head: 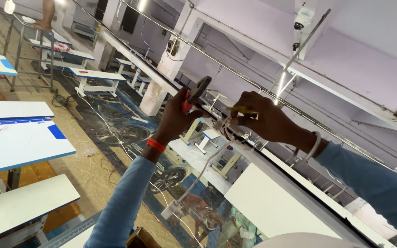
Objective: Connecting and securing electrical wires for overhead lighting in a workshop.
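Step in hand: looks like wiring work up at the overhead rail, both hands raised to it.
Left hand: fingers closed around the red handles of a pair of pliers, dark head pointing up and to the right.
Right hand: fingers pinched shut on a thin yellow-handled tool, likely a small screwdriver, its tip aimed left toward the wires.
Wires: a small tangle of white and red strands bunched between the two hands, just under the rail.
White cable: hangs down from that bundle to a small white block dangling in the air.
Next move, as I judge it: steady the strands with the pliers and guide the yellow tool in with care; the bundle is loose and springy.
Materials: smooth plastic sheathing on the wires, rubbery red grips, dull dark metal at the pliers' head, long straight metal rail.
Wrists: red band on the left, white cord looped at the right, blue sleeves on both arms.
Below: white tables with blue edges, gritty tan floor.
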